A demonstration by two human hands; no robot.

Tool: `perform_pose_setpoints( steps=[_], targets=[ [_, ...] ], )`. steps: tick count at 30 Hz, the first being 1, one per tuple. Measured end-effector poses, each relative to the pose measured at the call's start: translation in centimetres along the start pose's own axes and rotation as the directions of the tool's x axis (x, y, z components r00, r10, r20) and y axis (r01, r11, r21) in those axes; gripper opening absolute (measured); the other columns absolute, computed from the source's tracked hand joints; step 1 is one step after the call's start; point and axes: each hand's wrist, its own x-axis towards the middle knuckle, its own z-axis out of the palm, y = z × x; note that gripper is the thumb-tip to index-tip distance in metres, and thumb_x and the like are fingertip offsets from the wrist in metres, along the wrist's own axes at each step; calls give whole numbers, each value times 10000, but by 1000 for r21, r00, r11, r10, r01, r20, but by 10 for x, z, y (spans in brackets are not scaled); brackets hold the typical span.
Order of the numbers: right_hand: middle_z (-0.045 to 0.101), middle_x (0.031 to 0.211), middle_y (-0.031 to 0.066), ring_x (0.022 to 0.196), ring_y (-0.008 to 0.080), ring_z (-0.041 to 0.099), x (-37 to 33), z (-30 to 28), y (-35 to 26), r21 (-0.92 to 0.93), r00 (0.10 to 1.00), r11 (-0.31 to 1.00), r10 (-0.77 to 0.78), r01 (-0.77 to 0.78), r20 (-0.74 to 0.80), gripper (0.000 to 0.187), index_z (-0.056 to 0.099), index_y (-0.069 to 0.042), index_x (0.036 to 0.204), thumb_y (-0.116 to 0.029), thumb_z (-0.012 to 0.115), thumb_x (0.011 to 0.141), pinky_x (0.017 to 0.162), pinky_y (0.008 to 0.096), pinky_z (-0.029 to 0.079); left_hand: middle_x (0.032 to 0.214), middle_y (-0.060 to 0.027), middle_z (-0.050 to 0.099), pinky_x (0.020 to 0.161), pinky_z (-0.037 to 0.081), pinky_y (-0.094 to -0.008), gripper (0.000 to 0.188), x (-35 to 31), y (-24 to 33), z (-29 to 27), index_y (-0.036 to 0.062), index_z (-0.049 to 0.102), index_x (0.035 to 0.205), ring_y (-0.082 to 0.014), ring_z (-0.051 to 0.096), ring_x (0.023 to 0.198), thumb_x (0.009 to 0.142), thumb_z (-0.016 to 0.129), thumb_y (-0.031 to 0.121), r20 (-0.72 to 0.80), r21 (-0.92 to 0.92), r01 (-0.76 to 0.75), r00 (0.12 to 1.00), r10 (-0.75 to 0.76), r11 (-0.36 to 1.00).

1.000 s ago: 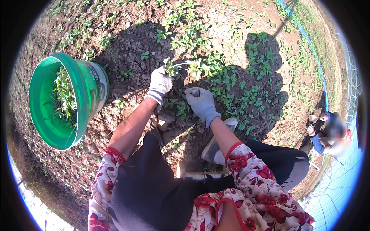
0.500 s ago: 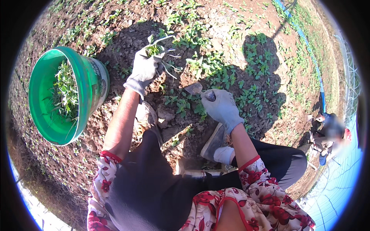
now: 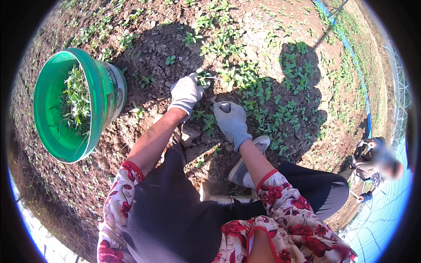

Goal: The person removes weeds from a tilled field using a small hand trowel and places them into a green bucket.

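Left hand [image 3: 186, 93] in a grey work glove, fingers closed around a small green plant [image 3: 202, 78] just above the soil [image 3: 153, 48]; the plant's pale stem or root sticks out to the right of the fingers. Right hand [image 3: 231, 120] also gloved, lower and right of the left one, curled into a loose fist with something dark at the top of the grip; cannot tell what it is. The two hands are near each other but not touching. Low green seedlings [image 3: 263, 94] cover the ground just beyond and right of both hands, partly in the person's shadow. Green bucket [image 3: 103, 94] stands tilted on the dirt well to the left of the left forearm, with a heap of pulled greens [image 3: 76, 103] inside it. Person is crouched, red floral sleeves [image 3: 120, 197] on both arms, dark trousers, one light shoe [image 3: 247, 164] planted just below the right wrist. Another person [image 3: 377, 162] crouches at the far right edge near a blue strip along the bed.
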Motion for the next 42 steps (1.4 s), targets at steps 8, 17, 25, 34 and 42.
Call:
perform_pose_setpoints(
  steps=[8,17,25,34,42],
  targets=[
    [664,751,16,670,108,579,19,37,34,110,983,983,-133,147,-124,165,717,-36,898,-177,673,824,658,272,473,885,-152,690,775,518,-440,265,14,-7,23,137,684,984,-349,656,869,800,641,323,-31,-73,20,999,-22,997],
    [570,696,-68,611,22,456,29,30,49,313,995,945,-97,96,-12,108,700,-9,885,-98,679,828,558,201,394,724,24,637,539,434,-252,98,16,-22,27,42,673,929,-89,554,610,894,649,130,121,-901,161,985,-122,403],
    [635,672,76,629,174,584,22,-28,2,-92,979,995,46,-28,198,278,663,-20,793,-298,649,791,668,325,475,736,24,586,533,426,-235,139,-19,-27,-51,28,650,976,-76,522,589,903,636,145,177,-953,182,983,-44,241],
    [661,944,200,938,384,617,-36,-90,-64,-593,962,794,38,135,269,314,679,-94,961,-350,548,833,837,431,497,810,-165,673,712,520,-394,263,-44,-14,-38,58,618,1037,-302,672,776,835,599,225,186,-148,4,982,24,989],
    [666,870,187,837,378,639,-53,-67,-58,-592,906,719,-126,364,405,229,675,-81,881,-276,582,804,762,431,513,990,-153,685,754,535,-441,261,-65,-8,-5,44,664,977,-302,675,913,883,522,242,420,360,-263,902,96,895]
  ],
)
